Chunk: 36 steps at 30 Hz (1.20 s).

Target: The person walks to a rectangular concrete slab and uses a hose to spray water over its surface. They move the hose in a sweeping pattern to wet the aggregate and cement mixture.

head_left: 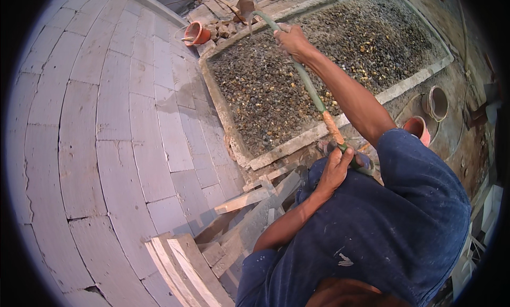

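Note:
A green hose (309, 89) runs diagonally across the middle of the view, with an orange-brown wrapped stretch (332, 127) along it. My right hand (293, 41), arm stretched forward, is closed around the hose near its far end, which bends downward over the rim of the gravel bed. Close to my body, my left hand (334, 170) grips the same hose just below the wrapping. Under the hose lies dark, wet-looking gravel (255, 99) inside a low rectangular concrete border (218, 99). What comes from the hose end is too small to make out clearly.
A wall of pale grey blocks (117, 163) fills the left side. An orange-red bucket (200, 35) stands at the bed's far left corner. Wooden boards (186, 270) lie near me at lower left. On the right are a red bucket (418, 128) and a grey bucket (436, 102).

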Available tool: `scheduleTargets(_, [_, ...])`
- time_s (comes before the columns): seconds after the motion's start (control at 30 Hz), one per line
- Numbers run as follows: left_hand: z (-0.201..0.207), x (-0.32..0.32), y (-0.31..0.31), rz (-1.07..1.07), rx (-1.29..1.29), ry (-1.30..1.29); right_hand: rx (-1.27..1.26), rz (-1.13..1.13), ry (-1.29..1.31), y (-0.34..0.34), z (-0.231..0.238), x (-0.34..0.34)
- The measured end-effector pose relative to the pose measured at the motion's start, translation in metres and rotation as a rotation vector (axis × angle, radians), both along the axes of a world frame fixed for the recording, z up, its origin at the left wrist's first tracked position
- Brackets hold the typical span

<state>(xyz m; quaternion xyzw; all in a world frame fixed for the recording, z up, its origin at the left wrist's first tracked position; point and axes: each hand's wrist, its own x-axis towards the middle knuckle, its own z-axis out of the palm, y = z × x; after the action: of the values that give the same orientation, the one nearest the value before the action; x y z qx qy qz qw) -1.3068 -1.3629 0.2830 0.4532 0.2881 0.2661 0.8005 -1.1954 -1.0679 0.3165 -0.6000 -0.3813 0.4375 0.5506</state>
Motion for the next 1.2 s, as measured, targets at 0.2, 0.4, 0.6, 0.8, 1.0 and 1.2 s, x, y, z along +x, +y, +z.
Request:
scheduleTargets(0.2, [0.008,0.001,0.001,0.057,0.019,0.07,0.065,-0.021,-0.069,-0.005,0.007,-0.003])
scheduleTargets(0.4, [0.01,0.001,0.0,0.081,0.052,0.095,0.09,0.009,-0.08,-0.01,0.006,0.002])
scheduleTargets(0.6, [0.013,0.003,0.001,0.072,0.025,0.075,0.093,-0.013,-0.028,-0.002,-0.007,0.007])
scheduleTargets(0.8, [0.001,0.003,-0.001,0.077,-0.014,0.065,0.057,-0.021,-0.076,-0.003,-0.008,0.007])
scheduleTargets(1.0, [0.007,0.002,0.001,0.076,-0.037,0.062,0.127,-0.053,-0.047,0.001,-0.012,0.006])
scheduleTargets(1.2, [0.008,0.002,0.002,0.09,-0.039,0.044,0.144,-0.048,-0.015,-0.004,-0.001,0.002])
